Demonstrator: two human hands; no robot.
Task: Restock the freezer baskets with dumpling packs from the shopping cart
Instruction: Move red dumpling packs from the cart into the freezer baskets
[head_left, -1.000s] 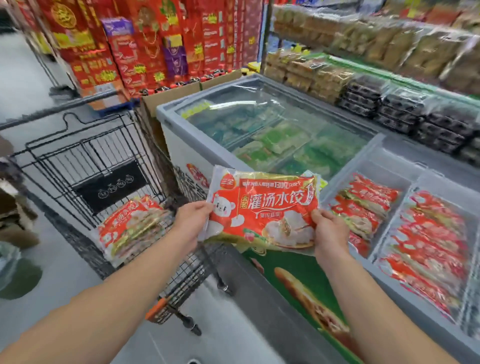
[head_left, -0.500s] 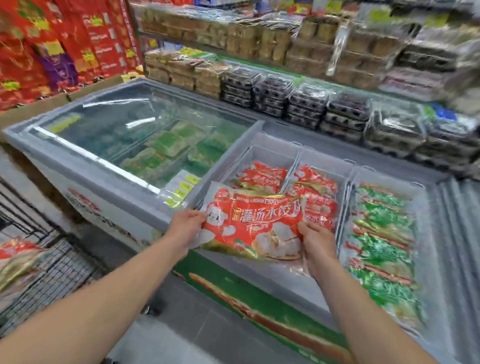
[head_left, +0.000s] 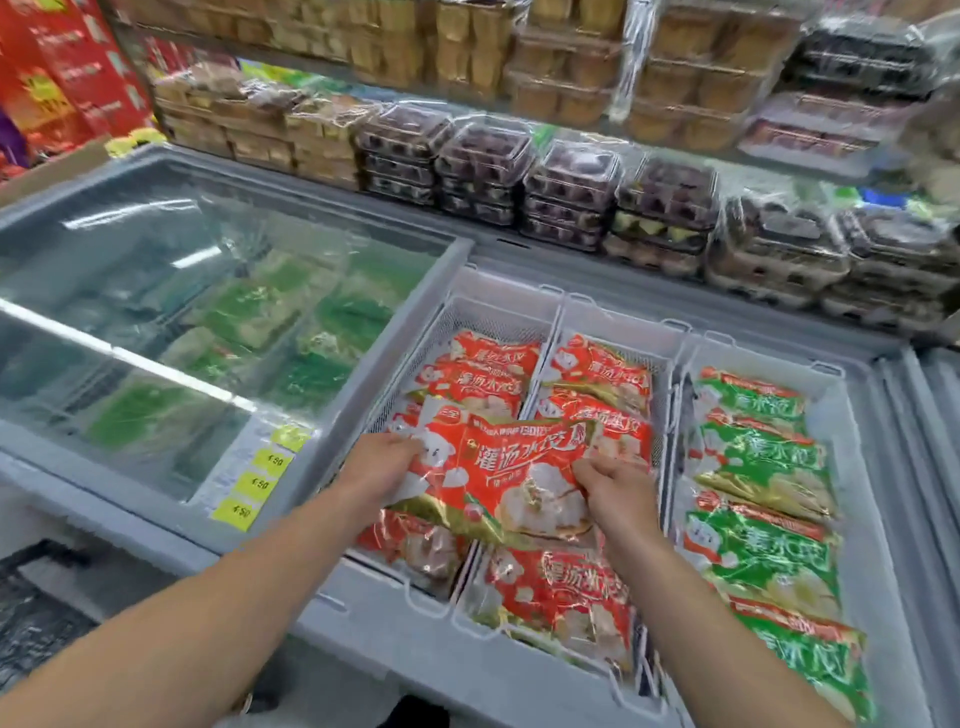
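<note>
Head: left hand (head_left: 376, 462), right hand (head_left: 615, 486) grip red pack (head_left: 511, 467) edges over basket (head_left: 498, 306).

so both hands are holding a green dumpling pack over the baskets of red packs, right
Not quite: the pack held by the left hand and the right hand is red, not green. The head view shows it over the baskets of red packs; the green packs lie in the basket further right.

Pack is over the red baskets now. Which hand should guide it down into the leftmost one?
Left, probably. The left hand grips the held red pack directly over the leftmost basket. The right hand pinches the pack's other end, over the middle basket.
</note>
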